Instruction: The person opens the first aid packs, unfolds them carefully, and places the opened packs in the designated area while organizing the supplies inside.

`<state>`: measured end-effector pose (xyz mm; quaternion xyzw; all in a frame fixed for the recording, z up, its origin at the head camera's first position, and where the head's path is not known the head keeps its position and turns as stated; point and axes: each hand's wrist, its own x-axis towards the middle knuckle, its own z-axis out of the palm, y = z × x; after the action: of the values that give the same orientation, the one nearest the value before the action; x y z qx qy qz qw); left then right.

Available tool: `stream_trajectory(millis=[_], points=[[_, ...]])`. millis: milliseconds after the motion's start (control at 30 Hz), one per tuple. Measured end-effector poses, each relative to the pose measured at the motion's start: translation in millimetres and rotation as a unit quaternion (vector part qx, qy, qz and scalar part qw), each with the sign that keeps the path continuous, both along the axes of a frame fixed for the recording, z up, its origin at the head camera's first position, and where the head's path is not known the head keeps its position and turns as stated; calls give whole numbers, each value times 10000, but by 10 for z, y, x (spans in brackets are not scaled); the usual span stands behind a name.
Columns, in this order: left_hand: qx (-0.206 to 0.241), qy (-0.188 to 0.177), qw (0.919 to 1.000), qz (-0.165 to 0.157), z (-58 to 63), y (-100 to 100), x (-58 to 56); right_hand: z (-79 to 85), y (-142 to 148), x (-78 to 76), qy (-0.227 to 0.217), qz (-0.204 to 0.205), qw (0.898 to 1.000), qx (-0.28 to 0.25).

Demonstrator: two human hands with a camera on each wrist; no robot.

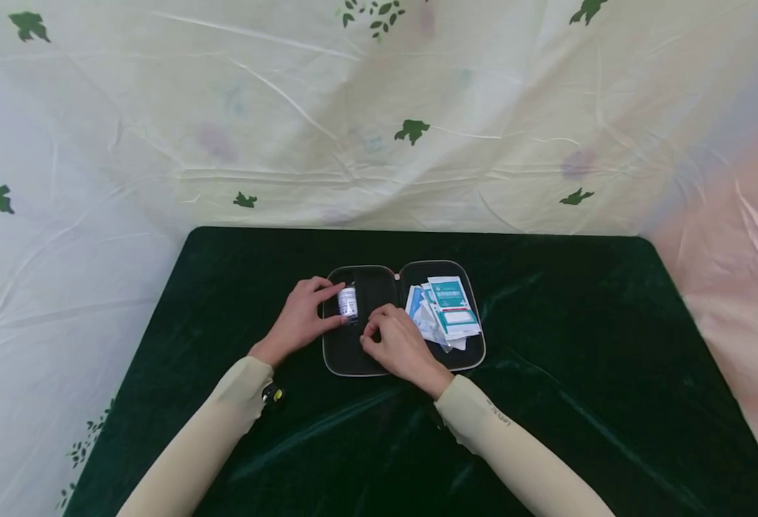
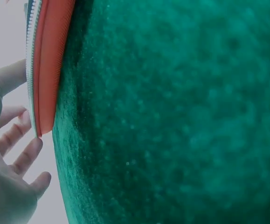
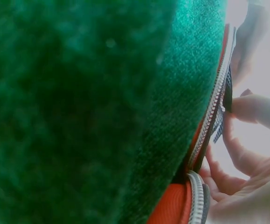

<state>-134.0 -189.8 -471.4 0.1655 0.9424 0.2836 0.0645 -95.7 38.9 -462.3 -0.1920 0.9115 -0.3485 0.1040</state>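
An unzipped case (image 1: 359,362) lies spread flat, black inside and orange-red outside. In its left half is a small white bottle (image 1: 348,303) with a printed label. My left hand (image 1: 301,312) pinches the bottle between thumb and forefinger, one at each end. The other left fingers spread by the case's zipper rim (image 2: 32,79) in the left wrist view. Beside the bottle, my right hand (image 1: 401,345) has thumb and forefinger together over the case's middle. In the right wrist view those fingertips pinch the edge of a dark mesh pocket (image 3: 218,125).
Several white, blue and teal packets (image 1: 454,305) are piled in the case's right half. A dark green velvet cloth (image 1: 579,402) covers the table. Behind hangs a pale curtain (image 1: 327,108) with green prints. A dark wrist device (image 1: 274,394) is at the left cuff.
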Motion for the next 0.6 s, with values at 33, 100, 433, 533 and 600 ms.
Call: stream_trajectory(millis=[33,100,433,533,600], points=[[-33,-20,10000,23,0,4,-5,-1,2,2,12,10,10000,-11],[-112,-52,9999,61,4,16,-10,-3,6,5,28,33,10000,-25],[-723,-82,9973,69,72,101,-63,7,23,18,-29,22,9998,-220],[-877,-92,9960,144,80,129,-80,14,27,22,-79,17,9995,-310],[-920,-71,9955,194,88,144,-85,16,27,24,-90,15,9993,-373]])
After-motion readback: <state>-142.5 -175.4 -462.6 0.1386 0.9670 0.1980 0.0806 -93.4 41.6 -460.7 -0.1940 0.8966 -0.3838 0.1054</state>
